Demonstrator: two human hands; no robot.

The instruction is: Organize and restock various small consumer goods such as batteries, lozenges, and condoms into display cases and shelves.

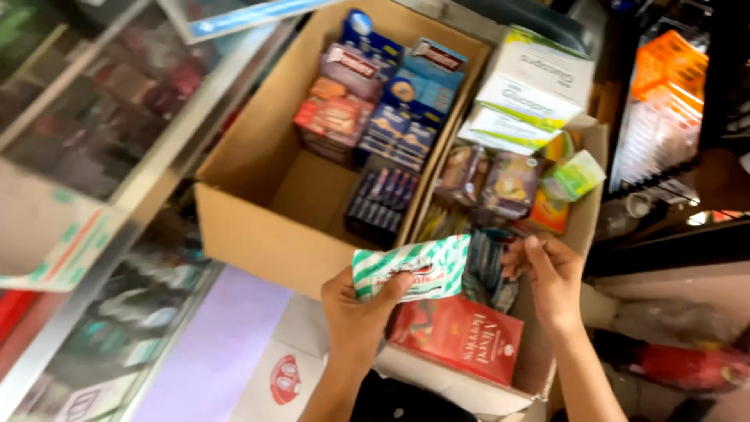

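Two cardboard boxes are seen side by side below the camera; the larger box (258, 164) is open, and blue and red packets (375, 101) are stacked against its far wall, with a dark pack (381, 199) near its right wall and bare cardboard at its near left corner; the smaller box (582, 211) to the right is crowded with mixed goods, a white and green carton (531, 86) being propped at its far edge and a red packet (461, 336) lying flat at its near edge; a green and white striped packet (414, 267) is gripped by the left hand (355, 312), fingers closed round its left end, over the near edge between the two boxes; a dark blue wrapper (486, 270), just right of the striped packet and seemingly touching it, is pinched by the right hand (551, 273); a glass display case (101, 141) is seen at the left.
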